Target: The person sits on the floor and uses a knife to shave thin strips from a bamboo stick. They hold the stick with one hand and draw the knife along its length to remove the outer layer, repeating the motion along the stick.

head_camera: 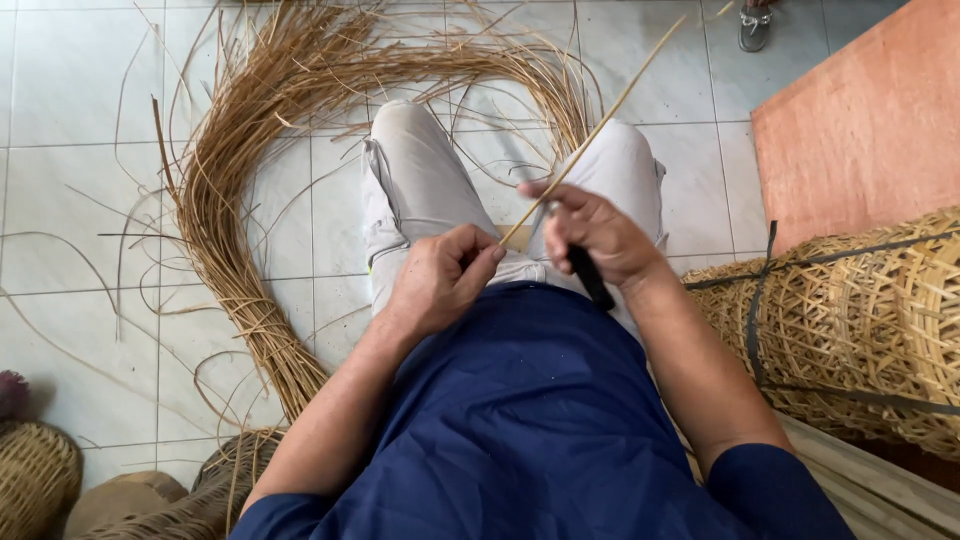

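Count, head view: two hands, left hand (440,275) and right hand (595,235); one rattan strip (600,125); one black-handled knife (590,275); one loose rattan bundle (250,200); one woven roll (850,320); one sandal (755,25).

- Bright, even daylight; the white floor tiles (90,70) carry soft glare
- Shadows faint and diffuse, only under the rattan strands (240,200)
- Focus sharp mid-frame; wide-lens stretching bends the edges

Thin, pale rattan strip (600,125), straight and stiff, slanting up and away from lap level toward upper right. Black-handled knife (588,272), handle pointing down, blade end meeting strip's lower part.
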